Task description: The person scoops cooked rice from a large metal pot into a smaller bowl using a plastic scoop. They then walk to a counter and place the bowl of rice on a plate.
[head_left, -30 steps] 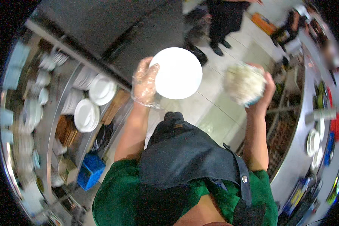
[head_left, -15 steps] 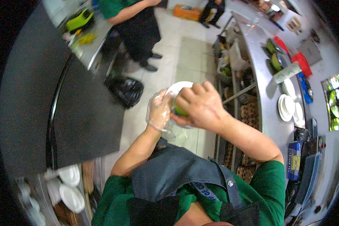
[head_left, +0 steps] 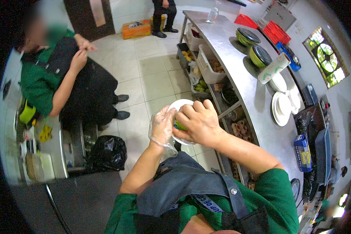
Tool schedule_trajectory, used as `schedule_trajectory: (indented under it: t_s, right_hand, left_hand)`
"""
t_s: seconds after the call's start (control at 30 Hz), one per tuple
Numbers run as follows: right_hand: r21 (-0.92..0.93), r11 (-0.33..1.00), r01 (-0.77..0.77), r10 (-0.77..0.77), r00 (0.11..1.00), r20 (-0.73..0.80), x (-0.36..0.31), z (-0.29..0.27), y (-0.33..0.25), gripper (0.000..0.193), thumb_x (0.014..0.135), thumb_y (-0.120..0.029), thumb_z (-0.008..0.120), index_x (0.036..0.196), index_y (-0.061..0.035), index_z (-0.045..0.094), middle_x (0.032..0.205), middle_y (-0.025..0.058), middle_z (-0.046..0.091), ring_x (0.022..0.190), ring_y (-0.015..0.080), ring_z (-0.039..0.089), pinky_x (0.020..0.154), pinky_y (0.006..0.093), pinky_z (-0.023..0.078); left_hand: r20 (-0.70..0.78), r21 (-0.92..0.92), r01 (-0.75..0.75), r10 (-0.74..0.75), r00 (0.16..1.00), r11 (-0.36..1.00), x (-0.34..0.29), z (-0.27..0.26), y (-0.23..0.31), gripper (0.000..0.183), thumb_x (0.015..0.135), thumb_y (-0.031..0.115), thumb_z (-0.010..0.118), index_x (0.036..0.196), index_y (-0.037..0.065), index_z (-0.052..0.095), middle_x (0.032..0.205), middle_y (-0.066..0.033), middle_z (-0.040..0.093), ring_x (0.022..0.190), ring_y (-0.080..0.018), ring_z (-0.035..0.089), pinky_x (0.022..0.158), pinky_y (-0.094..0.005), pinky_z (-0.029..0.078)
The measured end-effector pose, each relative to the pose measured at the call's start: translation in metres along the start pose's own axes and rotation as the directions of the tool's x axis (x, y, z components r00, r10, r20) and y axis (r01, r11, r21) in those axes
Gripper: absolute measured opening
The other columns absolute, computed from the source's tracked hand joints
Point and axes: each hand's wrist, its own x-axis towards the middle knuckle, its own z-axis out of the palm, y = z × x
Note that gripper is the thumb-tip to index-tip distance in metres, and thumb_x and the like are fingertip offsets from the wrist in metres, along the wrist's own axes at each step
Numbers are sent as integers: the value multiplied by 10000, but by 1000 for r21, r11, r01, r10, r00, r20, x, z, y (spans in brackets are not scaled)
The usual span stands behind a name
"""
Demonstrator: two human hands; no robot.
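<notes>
In the head view, both forearms rise from the lower edge and converge, so that the two hands meet around a white plate (head_left: 179,104) held in front of the apron (head_left: 175,179), above the tiled floor (head_left: 144,85). The left hand (head_left: 162,124), in a loose clear plastic glove, grips the plate's left edge. Its forearm slants up and to the right, and the thumb points up along the rim; whatever fingers lie beneath the plate are hidden.

The right hand (head_left: 201,123) comes across from the right with the elbow bent well outward and the forearm angled up and to the left. It lies back upward over the plate, knuckles raised and fingers curled down, closed narrowly on a green object (head_left: 179,125). That object sits over the plate between the two hands, mostly covered by the right one, so its full shape cannot be told.

To the right stands a long metal table (head_left: 238,58) bearing a stack of white plates (head_left: 280,109), a patterned roll (head_left: 274,69) and two green rounded containers (head_left: 260,56) with dark tops. At the left, a co-worker (head_left: 66,74) in a green top stands near a black bag (head_left: 108,153).
</notes>
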Motion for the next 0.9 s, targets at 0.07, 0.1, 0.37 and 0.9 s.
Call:
schedule_trajectory:
  t_s: [0.07, 0.1, 0.37, 0.9]
  right_hand:
    - [10, 1000, 24, -25, 998, 66, 15, 19, 51, 319, 709, -421, 625, 755, -109, 582, 714, 49, 497, 678, 221, 494, 630, 364, 350]
    - [28, 999, 43, -46, 994, 100, 24, 27, 76, 324, 710, -425, 623, 752, -106, 584, 715, 51, 499, 680, 224, 496, 632, 364, 352]
    - [105, 959, 263, -267, 964, 22, 145, 74, 273, 319, 684, -417, 624, 689, -99, 595, 736, 54, 505, 713, 220, 514, 671, 346, 383]
    - [9, 941, 337, -333, 935, -120, 441, 245, 559, 370, 587, -435, 713, 726, -112, 596, 742, 30, 491, 662, 208, 488, 604, 343, 364]
  left_hand:
    - [47, 105, -25, 20, 999, 994, 54, 10, -12, 297, 911, 161, 503, 1080, -74, 565, 990, -114, 621, 906, -182, 567, 802, -289, 448]
    - [75, 59, -65, 61, 995, 996, 77, 17, -16, 309, 914, 168, 495, 1097, -75, 551, 1021, -120, 609, 938, -187, 556, 827, -290, 436]
    - [155, 46, -249, 239, 959, 967, 275, 55, 11, 317, 944, 159, 418, 1152, -68, 496, 1066, -160, 567, 1016, -207, 538, 890, -312, 420]
    - [-21, -65, 22, -23, 999, 998, 711, 18, 58, 310, 882, 192, 512, 1105, -22, 535, 941, -63, 586, 858, -122, 535, 763, -258, 441]
